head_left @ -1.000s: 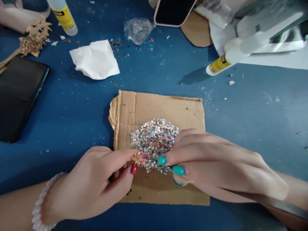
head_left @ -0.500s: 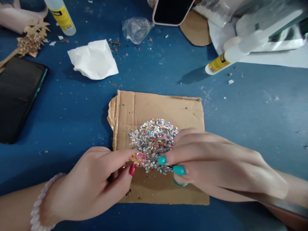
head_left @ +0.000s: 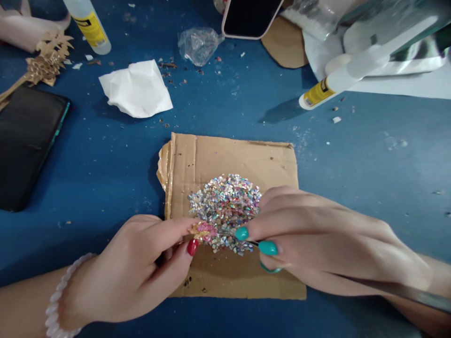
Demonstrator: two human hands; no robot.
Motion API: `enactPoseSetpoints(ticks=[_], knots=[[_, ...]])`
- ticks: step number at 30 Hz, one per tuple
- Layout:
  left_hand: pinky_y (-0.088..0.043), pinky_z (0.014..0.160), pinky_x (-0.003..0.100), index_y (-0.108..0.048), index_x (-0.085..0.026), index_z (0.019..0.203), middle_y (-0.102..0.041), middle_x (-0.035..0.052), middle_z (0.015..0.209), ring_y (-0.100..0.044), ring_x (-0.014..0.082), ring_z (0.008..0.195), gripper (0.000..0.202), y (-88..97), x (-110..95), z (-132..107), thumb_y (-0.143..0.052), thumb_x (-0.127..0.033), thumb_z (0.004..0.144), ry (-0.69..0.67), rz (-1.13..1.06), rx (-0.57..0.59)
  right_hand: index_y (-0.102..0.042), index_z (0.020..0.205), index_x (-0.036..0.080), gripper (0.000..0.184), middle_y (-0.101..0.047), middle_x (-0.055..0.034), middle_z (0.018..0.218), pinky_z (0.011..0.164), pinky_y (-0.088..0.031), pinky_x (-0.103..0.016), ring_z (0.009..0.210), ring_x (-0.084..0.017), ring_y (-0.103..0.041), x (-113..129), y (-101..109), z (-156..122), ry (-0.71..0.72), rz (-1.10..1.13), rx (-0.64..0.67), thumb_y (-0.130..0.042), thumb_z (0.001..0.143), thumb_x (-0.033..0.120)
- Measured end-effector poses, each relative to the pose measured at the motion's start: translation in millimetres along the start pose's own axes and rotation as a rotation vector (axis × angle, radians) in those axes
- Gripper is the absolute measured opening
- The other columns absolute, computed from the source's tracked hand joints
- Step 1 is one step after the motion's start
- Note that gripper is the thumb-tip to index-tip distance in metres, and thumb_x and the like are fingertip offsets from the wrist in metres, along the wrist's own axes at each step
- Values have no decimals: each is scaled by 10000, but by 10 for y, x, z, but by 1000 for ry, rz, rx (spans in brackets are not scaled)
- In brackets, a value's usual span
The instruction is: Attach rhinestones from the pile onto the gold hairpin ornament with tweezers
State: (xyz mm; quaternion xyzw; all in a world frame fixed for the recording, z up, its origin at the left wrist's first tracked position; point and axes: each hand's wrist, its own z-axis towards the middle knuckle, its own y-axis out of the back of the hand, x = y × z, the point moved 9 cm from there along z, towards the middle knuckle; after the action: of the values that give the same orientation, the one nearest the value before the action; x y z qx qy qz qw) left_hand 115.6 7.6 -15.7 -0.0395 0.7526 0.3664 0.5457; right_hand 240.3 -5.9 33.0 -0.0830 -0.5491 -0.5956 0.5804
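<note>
A piece of brown cardboard (head_left: 229,159) lies on the blue table with a heap of shiny holographic flakes (head_left: 225,202) on it. My left hand (head_left: 134,272), with a red nail and a white bead bracelet, pinches a small gold and pink piece (head_left: 203,231) at the heap's near edge. My right hand (head_left: 317,239), with teal nails, is closed on a thin metal tool (head_left: 252,242) whose tip reaches toward that piece. The tool's long handle (head_left: 405,292) runs back under my right wrist.
A crumpled white tissue (head_left: 136,89) and a clear plastic wrap (head_left: 199,44) lie beyond the cardboard. Glue bottles stand top left (head_left: 88,23) and lie at right (head_left: 338,80). A black phone (head_left: 24,141), a gold leaf ornament (head_left: 45,61), another phone (head_left: 250,16) and foil sheets (head_left: 387,37) ring the area.
My right hand has drawn slightly to the right, away from the small piece. My left hand keeps its pinch in the same spot.
</note>
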Motion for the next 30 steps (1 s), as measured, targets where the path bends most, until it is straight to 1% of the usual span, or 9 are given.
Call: enactPoseSetpoints(ticks=[3, 5, 9, 12, 13, 16, 20, 26, 30], knots=[[-348, 484, 251, -488, -194, 748, -565, -58, 559, -523, 99, 479, 201, -3, -7, 2, -388, -128, 910, -15, -13, 10, -625, 932, 158, 136, -704, -42, 976, 863, -544, -275, 857, -114, -656, 14, -18, 14, 34, -24, 34, -536, 866, 79], [-351, 486, 254, -492, -192, 745, -564, -57, 555, -520, 100, 474, 204, 9, -12, 8, -386, -125, 906, -23, -1, 5, -625, 926, 159, 135, -707, -47, 958, 859, -546, -272, 852, -115, -660, 6, -21, 27, 29, -18, 43, -532, 867, 81], [-355, 487, 253, -498, -193, 767, -577, -58, 558, -532, 103, 481, 187, 17, -22, 15, -390, -127, 904, -33, 2, 0, -630, 892, 178, 138, -712, -36, 884, 812, -559, -242, 817, -115, -670, -63, -21, 30, -64, 11, 41, -526, 867, 91], [-352, 488, 257, -514, -187, 772, -573, -58, 548, -528, 105, 477, 191, 21, -25, 9, -388, -129, 903, -34, 5, -13, -629, 910, 159, 134, -709, -48, 919, 852, -548, -261, 839, -120, -666, 6, -20, 22, 3, -2, 44, -531, 865, 81], [-351, 489, 259, -522, -183, 778, -572, -57, 547, -528, 105, 477, 192, 20, -25, 8, -386, -126, 902, -34, 9, -14, -628, 917, 152, 136, -708, -53, 929, 863, -545, -271, 842, -120, -663, 31, -11, 21, 31, -12, 37, -527, 867, 76], [-349, 490, 262, -529, -176, 787, -578, -53, 553, -534, 107, 481, 193, 15, -20, 9, -383, -124, 901, -25, 22, -10, -622, 909, 155, 145, -710, -49, 917, 857, -545, -271, 837, -108, -657, 22, 19, 30, 24, -30, 20, -506, 881, 72], [-349, 481, 256, -516, -183, 786, -584, -54, 558, -538, 104, 474, 188, 11, -20, 10, -384, -118, 902, -33, 18, 1, -595, 838, 129, 54, -710, -82, 875, 850, -550, -261, 848, -105, -664, 56, 41, 69, 71, -1, 12, -565, 856, 89], [-341, 477, 251, -500, -204, 833, -556, -76, 546, -515, 98, 458, 147, 5, 4, -11, -395, -124, 896, -25, 12, -5, -567, 858, 140, 121, -703, -66, 791, 857, -550, -222, 849, -100, -674, -57, 43, 112, -22, 54, -23, -587, 808, 32], [-330, 469, 251, -489, -205, 806, -557, -74, 553, -518, 95, 461, 150, -14, -15, 11, -397, -122, 892, -30, 11, 22, -564, 888, 112, 104, -685, -74, 745, 823, -562, -233, 818, -110, -676, -79, 63, 111, -12, 150, -116, -565, 825, 29]])
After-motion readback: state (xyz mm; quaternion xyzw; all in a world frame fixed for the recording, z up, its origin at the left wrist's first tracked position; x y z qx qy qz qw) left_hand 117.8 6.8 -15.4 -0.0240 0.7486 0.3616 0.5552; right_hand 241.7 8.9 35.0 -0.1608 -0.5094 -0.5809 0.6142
